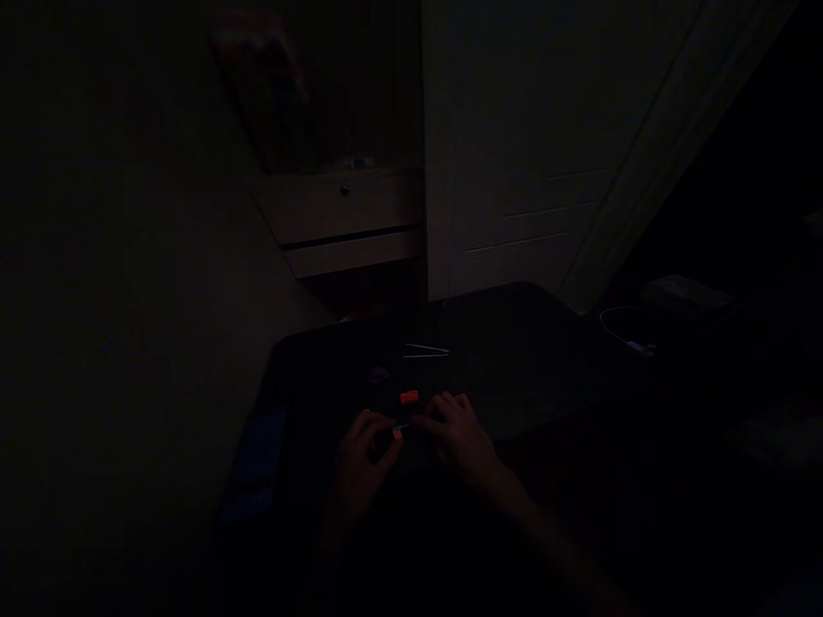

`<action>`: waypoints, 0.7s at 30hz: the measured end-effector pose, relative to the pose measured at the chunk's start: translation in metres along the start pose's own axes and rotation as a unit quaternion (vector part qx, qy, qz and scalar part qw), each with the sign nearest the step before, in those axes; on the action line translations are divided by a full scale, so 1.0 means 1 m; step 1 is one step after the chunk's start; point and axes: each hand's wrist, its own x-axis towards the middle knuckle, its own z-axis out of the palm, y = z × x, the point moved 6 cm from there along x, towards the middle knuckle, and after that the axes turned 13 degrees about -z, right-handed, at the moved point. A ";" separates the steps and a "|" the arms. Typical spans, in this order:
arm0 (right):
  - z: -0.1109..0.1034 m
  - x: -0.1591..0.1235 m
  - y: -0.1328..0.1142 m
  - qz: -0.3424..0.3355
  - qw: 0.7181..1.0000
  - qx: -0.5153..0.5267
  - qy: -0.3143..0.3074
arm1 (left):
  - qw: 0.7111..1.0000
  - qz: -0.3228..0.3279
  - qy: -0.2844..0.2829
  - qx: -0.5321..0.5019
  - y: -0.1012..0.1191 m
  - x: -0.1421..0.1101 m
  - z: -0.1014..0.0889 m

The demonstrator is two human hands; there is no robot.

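Observation:
The scene is very dark. My left hand (361, 454) is closed, with a small orange piece (397, 434) between thumb and fingers. Beside that piece a thin pale bluish sliver (399, 427) shows, and I cannot tell whether the two are joined. My right hand (455, 428) reaches in from the right, its fingers bent and drawn together at the sliver's right end; what they pinch is too dark to name. Just beyond both hands lies a red-orange block (409, 397) on the dark table (501, 343). Farther back is a pair of metal tweezers (426, 350), tips pointing right.
A small purplish object (379, 374) lies left of the tweezers. At the table's left edge is a dark blue flat thing (257, 446). Behind stand a drawer unit (347, 210) and a pale panel (501, 154). A white cable (633, 344) lies to the right.

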 end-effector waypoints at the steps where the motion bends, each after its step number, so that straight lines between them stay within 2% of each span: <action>1: -0.001 0.000 -0.001 -0.003 1.000 -0.002 -0.003 | 1.000 -0.001 -0.003 -0.001 0.000 0.000 0.000; 9: -0.001 0.002 -0.002 -0.002 1.000 -0.005 -0.013 | 1.000 -0.003 0.004 0.009 -0.002 0.001 0.000; 16: 0.002 -0.002 0.006 0.034 0.999 0.018 0.026 | 1.000 -0.003 0.004 0.003 -0.002 0.000 0.000; 21: 0.001 -0.005 0.005 0.002 0.999 0.034 0.038 | 1.000 0.005 -0.002 -0.012 -0.005 0.002 -0.001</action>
